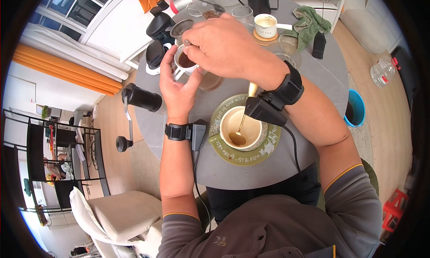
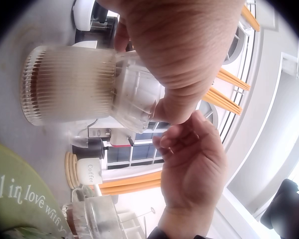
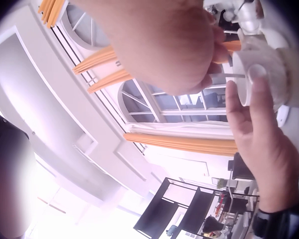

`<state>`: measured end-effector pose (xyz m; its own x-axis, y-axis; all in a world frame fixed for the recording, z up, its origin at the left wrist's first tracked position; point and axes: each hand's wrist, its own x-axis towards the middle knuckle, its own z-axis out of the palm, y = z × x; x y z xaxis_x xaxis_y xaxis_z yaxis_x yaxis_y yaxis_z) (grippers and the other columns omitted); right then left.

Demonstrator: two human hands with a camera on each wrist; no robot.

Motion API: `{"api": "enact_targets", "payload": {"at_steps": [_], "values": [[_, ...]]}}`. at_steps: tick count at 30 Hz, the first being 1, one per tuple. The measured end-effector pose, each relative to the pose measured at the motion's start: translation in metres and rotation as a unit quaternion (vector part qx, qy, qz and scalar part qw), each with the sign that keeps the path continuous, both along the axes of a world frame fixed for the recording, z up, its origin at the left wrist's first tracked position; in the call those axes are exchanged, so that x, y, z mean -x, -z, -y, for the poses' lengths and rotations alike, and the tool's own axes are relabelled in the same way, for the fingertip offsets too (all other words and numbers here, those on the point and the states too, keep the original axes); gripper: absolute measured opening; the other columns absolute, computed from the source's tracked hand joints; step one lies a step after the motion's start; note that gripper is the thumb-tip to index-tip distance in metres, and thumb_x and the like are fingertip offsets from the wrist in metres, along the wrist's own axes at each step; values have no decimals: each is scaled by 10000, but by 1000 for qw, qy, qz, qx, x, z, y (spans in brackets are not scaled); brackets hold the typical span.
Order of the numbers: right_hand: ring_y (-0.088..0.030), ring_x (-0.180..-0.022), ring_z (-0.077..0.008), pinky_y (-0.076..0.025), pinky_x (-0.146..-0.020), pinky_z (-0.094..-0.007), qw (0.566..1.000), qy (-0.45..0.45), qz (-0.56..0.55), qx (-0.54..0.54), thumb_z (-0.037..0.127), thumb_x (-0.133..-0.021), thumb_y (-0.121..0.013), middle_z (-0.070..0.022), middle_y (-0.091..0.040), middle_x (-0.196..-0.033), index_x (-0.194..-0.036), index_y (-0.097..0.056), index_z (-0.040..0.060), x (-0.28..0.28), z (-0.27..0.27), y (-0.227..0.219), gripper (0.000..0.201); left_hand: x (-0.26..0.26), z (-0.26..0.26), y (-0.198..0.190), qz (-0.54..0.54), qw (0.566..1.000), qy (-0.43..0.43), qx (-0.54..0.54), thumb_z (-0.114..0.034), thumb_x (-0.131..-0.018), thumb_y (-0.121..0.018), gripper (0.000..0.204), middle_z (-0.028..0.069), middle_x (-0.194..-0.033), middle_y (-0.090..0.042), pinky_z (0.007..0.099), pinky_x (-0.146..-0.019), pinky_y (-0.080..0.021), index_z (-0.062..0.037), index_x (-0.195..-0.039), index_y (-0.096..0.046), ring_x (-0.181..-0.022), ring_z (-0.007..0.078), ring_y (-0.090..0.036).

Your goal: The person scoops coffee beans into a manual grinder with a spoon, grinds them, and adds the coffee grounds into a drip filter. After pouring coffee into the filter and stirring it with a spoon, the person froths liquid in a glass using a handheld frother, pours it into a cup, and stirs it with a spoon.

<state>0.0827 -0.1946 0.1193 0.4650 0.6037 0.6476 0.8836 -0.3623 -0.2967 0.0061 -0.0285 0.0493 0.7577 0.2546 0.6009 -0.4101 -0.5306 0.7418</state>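
My left hand (image 1: 177, 92) holds a whitish, partly clear coffee dripper (image 2: 134, 94) between thumb and fingers. Dark brown coffee (image 1: 184, 60) shows inside it. Below it stands a ribbed glass server (image 2: 70, 84), with brown liquid near its base. My right hand (image 1: 226, 43) is over the dripper, pinching a thin stirrer (image 3: 235, 75) that reaches down past the rim; its lower end is hidden. Closer to my body, a cream mug (image 1: 227, 120) with a gold spoon (image 1: 240, 127) in it stands on a green lettered plate (image 1: 257, 159).
A black hand grinder (image 1: 145, 98) lies at the table's left edge. Black-and-white equipment (image 1: 159, 27) stands behind the dripper. Farther back are a white coffee pot (image 1: 265, 29) on a wooden coaster, a black pitcher (image 1: 259, 3) and a green cloth (image 1: 309, 23). Wrist camera cables hang near the mug.
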Motion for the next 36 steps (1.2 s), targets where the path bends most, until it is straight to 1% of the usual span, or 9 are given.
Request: {"api": "enact_targets", "payload": {"at_steps": [4,6,10,15,21,25,27,36], "values": [[-701,-808,-298,-442,-820,-467,999,-12,-16,-26,209,-895,-571,-95,-723,-795,-859,-750,106,0,0,-1,210,0,0,1,3,1000,0,8,-124,-790,-838,770,135,-1396,-584,375,-1078,-470,21,-1455,-479,-1223,221,-598],[-700,-798,-303,-443,-826,-470,999,-1,6,-42,205,-891,-573,-101,-723,-791,-857,-748,101,-1,-1,1,207,0,0,1,-1,1000,2,9,-123,-790,-837,770,135,-1401,-581,376,-1078,-470,22,-1456,-478,-1224,222,-597],[-699,-797,-304,-440,-822,-465,1000,11,17,-16,207,-894,-576,-101,-722,-791,-849,-742,97,0,-2,2,204,0,1,0,3,1000,4,9,-122,-791,-837,770,134,-1409,-575,376,-1072,-473,23,-1456,-476,-1225,224,-596],[-704,-805,-301,-440,-820,-464,999,-9,-10,-37,212,-894,-578,-100,-725,-796,-854,-745,101,0,-2,1,203,1,0,1,3,1000,3,2,-125,-790,-836,765,132,-1407,-577,375,-1069,-475,22,-1452,-481,-1221,225,-599],[-702,-798,-306,-439,-825,-467,999,4,18,-32,213,-899,-573,-104,-724,-795,-845,-737,99,-1,-3,4,207,-1,-3,3,6,1000,0,-4,-129,-791,-836,762,127,-1399,-581,373,-1066,-475,20,-1451,-484,-1217,223,-598],[-701,-801,-309,-436,-823,-467,1000,-6,2,-31,212,-896,-574,-104,-725,-798,-844,-741,100,0,-3,2,207,-1,-3,3,7,1000,2,-9,-127,-793,-836,763,129,-1395,-582,372,-1068,-472,24,-1451,-482,-1228,220,-591],[-700,-804,-310,-434,-822,-468,999,-16,-10,-50,212,-895,-576,-105,-725,-798,-839,-743,101,0,-3,2,209,0,-1,1,3,1000,6,0,-125,-794,-836,764,131,-1393,-582,371,-1070,-471,25,-1452,-479,-1228,219,-590],[-697,-799,-309,-431,-816,-465,999,-6,6,-41,203,-877,-587,-105,-723,-793,-826,-738,89,2,-4,3,195,1,1,0,6,1000,16,15,-134,-795,-846,777,136,-1382,-590,375,-1077,-471,30,-1455,-472,-1222,218,-596]]}}
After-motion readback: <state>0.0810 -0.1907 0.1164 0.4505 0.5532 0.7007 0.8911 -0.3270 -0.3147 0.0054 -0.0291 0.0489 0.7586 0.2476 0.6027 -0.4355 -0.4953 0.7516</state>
